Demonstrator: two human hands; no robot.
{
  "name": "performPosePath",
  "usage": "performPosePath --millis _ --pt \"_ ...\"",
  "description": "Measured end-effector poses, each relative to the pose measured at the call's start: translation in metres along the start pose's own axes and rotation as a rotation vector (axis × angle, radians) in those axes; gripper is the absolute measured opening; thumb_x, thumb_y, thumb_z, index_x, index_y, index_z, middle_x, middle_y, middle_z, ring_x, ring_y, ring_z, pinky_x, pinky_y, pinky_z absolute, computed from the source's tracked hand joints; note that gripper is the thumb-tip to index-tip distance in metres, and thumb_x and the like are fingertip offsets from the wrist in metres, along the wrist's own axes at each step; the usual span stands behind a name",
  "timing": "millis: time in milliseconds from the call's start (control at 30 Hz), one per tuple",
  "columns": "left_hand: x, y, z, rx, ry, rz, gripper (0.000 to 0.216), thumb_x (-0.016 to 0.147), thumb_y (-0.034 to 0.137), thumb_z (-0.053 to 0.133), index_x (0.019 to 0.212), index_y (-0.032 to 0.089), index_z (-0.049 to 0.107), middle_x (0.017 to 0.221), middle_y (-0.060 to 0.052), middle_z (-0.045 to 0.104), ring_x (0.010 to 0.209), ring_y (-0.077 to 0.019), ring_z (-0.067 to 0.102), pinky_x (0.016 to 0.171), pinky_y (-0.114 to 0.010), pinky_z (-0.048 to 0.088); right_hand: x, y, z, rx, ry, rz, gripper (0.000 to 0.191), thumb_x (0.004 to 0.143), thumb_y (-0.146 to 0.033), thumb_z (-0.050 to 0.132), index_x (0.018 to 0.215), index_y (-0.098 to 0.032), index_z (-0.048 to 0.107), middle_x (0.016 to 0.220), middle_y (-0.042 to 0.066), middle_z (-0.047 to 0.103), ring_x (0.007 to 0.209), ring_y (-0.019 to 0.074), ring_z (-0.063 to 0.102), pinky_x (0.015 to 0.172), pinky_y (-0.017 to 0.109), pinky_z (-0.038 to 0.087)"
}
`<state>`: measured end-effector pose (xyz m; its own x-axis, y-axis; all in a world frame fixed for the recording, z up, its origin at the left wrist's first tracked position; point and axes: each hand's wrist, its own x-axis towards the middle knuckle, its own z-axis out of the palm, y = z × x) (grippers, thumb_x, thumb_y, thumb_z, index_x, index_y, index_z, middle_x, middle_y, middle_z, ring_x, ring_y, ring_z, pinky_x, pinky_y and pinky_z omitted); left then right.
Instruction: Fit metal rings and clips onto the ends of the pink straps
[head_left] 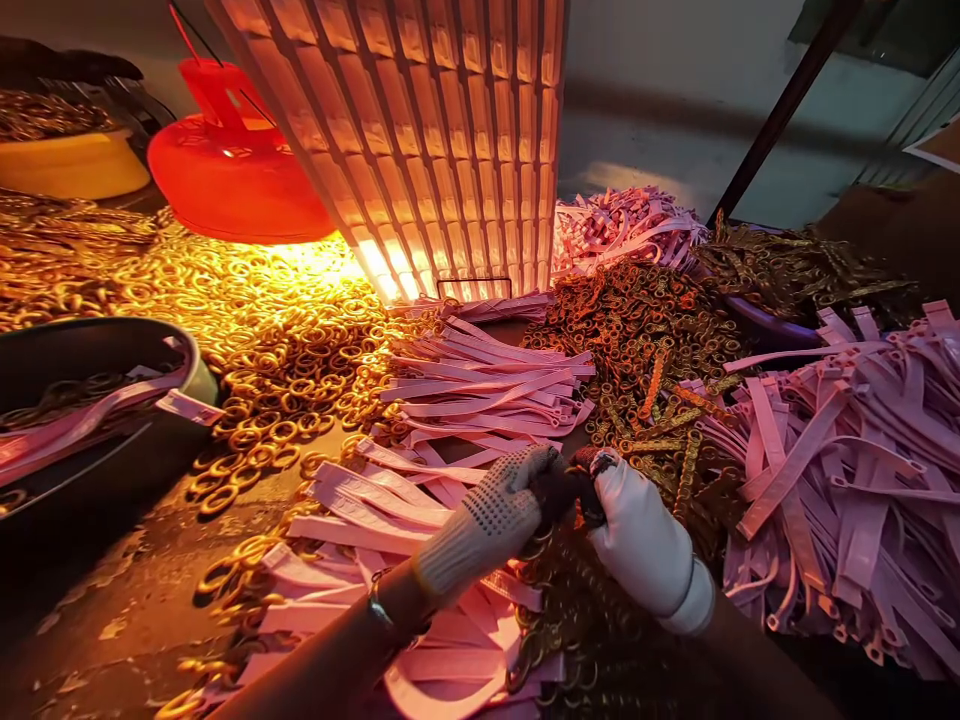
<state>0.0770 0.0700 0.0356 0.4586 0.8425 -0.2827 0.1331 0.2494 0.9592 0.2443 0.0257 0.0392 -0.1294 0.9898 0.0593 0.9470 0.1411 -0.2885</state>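
My left hand (499,515), in a dotted knit glove, and my right hand (637,535), in a white glove, meet fingertip to fingertip low in the middle of the view. Both are pinched shut on a small dark piece (581,485) that I cannot make out. Under my left forearm lies a heap of pink straps (375,520). Below my hands sits a pile of brass rings (577,620).
Gold rings (277,350) cover the table at left. Dark metal chain pieces (637,340) lie behind my hands. More pink straps (840,470) pile up at right. A dark bowl (105,350) stands at left, a red lamp (232,170) and a ribbed rack (442,140) behind.
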Motion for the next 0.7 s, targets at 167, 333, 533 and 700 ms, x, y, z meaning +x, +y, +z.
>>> performPosePath --millis 167,333,533,700 --pt "0.003 0.0 0.009 -0.302 0.03 -0.116 0.022 0.081 0.035 0.068 0.079 0.017 0.055 0.06 0.004 0.052 0.047 -0.007 0.044 0.044 -0.017 0.033 0.012 -0.01 -0.028 -0.128 -0.174 -0.01 0.01 0.079 -0.02 0.059 0.086 -0.017 0.064 0.082 0.01 0.07 0.077 0.0243 0.067 0.066 0.03 0.044" --pt "0.01 0.021 0.005 -0.476 0.051 -0.057 0.025 0.077 0.033 0.075 0.077 0.017 0.056 0.059 0.004 0.052 0.045 -0.0059 0.045 0.042 -0.017 0.034 0.019 -0.014 -0.029 -0.014 -0.167 0.041 0.01 0.081 -0.02 0.061 0.09 -0.017 0.064 0.079 0.01 0.071 0.069 0.0209 0.064 0.061 0.028 0.038" --pt "0.02 0.035 -0.049 -0.197 -0.026 -0.059 0.025 0.077 0.035 0.074 0.073 0.013 0.063 0.05 0.002 0.051 0.038 -0.0037 0.037 0.037 -0.015 0.026 0.035 0.028 -0.012 0.199 -0.003 0.095 0.016 0.09 -0.016 0.052 0.098 -0.017 0.066 0.086 0.009 0.073 0.076 0.0195 0.063 0.069 0.026 0.041" --pt "0.046 0.011 -0.067 -0.105 -0.068 -0.228 0.012 0.07 0.02 0.075 0.076 0.011 0.07 0.052 0.0 0.057 0.039 -0.0055 0.042 0.037 -0.016 0.031 0.037 0.025 0.012 0.063 -0.232 -0.006 0.019 0.084 -0.011 0.052 0.093 -0.017 0.068 0.099 0.011 0.072 0.093 0.0219 0.065 0.079 0.027 0.042"
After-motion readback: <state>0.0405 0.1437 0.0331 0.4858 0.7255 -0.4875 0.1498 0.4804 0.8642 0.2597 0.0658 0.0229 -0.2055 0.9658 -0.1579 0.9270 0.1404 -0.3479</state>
